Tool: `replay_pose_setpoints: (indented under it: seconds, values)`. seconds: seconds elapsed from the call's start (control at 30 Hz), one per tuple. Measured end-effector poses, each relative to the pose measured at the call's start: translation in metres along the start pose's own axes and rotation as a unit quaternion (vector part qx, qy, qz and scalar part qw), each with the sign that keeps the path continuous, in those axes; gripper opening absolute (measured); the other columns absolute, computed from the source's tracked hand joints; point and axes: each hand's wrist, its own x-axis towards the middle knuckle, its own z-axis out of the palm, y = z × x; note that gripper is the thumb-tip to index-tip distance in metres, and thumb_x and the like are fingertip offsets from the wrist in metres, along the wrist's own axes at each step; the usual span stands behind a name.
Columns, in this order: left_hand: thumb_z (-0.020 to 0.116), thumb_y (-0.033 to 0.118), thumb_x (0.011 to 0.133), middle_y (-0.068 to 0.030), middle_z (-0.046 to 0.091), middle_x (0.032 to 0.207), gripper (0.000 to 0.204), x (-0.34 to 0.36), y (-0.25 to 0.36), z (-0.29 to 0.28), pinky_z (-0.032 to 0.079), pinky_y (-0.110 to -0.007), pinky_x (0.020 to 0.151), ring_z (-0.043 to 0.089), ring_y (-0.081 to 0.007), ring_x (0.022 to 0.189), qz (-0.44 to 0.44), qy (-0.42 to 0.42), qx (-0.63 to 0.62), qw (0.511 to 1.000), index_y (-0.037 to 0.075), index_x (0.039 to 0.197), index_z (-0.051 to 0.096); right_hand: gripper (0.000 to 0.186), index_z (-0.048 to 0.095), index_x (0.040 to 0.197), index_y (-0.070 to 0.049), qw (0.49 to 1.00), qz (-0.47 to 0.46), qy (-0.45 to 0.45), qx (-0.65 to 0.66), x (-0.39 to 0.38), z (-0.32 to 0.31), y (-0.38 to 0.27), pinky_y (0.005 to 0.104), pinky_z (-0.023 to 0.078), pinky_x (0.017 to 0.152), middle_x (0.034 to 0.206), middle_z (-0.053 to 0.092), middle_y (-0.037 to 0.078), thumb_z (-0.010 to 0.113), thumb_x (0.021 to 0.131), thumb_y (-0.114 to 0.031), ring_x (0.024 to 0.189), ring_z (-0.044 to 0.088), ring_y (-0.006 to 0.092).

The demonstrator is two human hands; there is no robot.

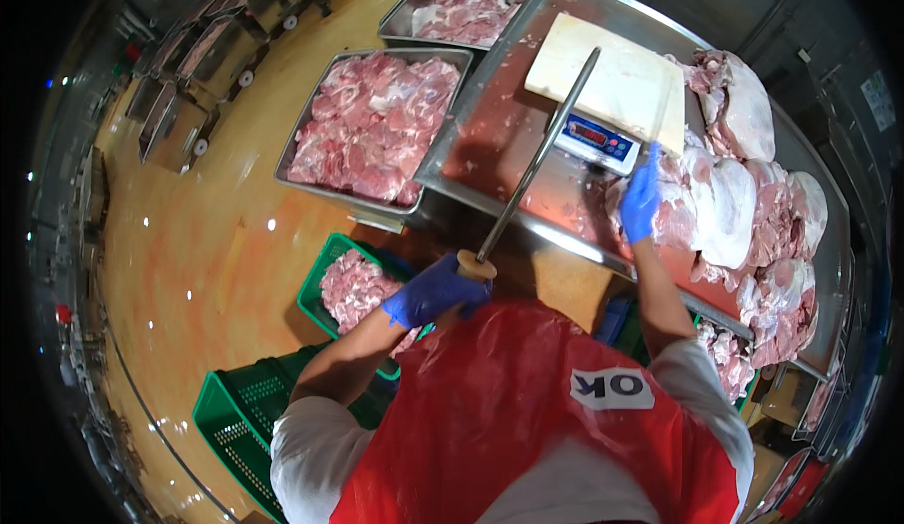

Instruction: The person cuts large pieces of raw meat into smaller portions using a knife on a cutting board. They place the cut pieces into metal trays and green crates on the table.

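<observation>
In my gloved left hand (438,290) is the wooden handle of a sharpening steel (539,152). Its long metal rod slants up and right, passing in front of the scale and cutting board. My gloved right hand (640,200) is over the table's near side, beside the cut meat. Its fingers look closed, and a blurred, thin, pale strip runs up from them over the board; I cannot make out what it is. Just beyond that hand is a blue-and-white digital scale (597,142), against the near edge of the white cutting board (603,72).
Large pork cuts (723,209) lie along the right of the metal table (480,143). Left of it stand a tray of meat pieces (372,128) and another meat tray (468,14). Green crates (247,420) sit low at my left, one holding trimmings (354,289). Wheeled carts (212,53) stand farther left.
</observation>
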Motion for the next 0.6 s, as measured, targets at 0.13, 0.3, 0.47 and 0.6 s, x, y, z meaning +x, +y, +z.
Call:
replay_pose_setpoints:
  seconds: [0.13,0.3,0.47,0.6]
  values:
    - [0.063,0.013,0.081,-0.0010,0.052,0.063,0.011,0.004,0.007,0.012,0.043,-0.028,0.049,0.052,-0.0097,0.053,0.063,0.035,0.125,0.990,0.003,0.082,0.058,0.024,0.055,0.114,-0.001,0.991,-0.109,-0.038,0.062,0.000,-0.016,-0.178,0.0413,0.046,0.074,0.097,0.059,0.017,0.047,0.097,-0.015,0.084,0.057,0.0306]
    - [0.066,0.021,0.079,-0.0078,0.061,0.063,0.017,-0.004,0.011,-0.033,0.046,-0.034,0.052,0.062,-0.0234,0.057,0.029,0.185,0.332,0.925,0.006,0.082,0.061,0.030,0.052,0.118,0.003,0.948,0.138,0.280,-0.068,0.055,-0.069,-0.008,0.0440,0.043,0.063,0.084,0.057,0.022,0.043,0.100,-0.019,0.069,0.054,0.0359]
    - [0.069,0.023,0.077,-0.0186,0.062,0.072,0.017,0.003,-0.001,-0.063,0.048,-0.045,0.058,0.061,-0.0390,0.069,0.200,0.427,0.517,0.714,0.012,0.089,0.065,0.024,0.054,0.089,0.002,0.979,0.092,0.178,0.033,-0.011,-0.056,-0.111,0.0458,0.039,0.057,0.075,0.054,0.019,0.045,0.099,-0.018,0.064,0.051,0.0370]
    - [0.071,0.021,0.078,-0.0158,0.063,0.072,0.014,0.004,0.044,-0.052,0.048,-0.043,0.056,0.061,-0.0383,0.065,0.315,0.405,0.532,0.673,0.011,0.085,0.065,0.023,0.055,0.083,-0.001,0.969,-0.140,0.137,-0.151,0.016,-0.044,-0.154,0.0403,0.044,0.063,0.078,0.056,0.018,0.046,0.098,-0.016,0.067,0.056,0.0297]
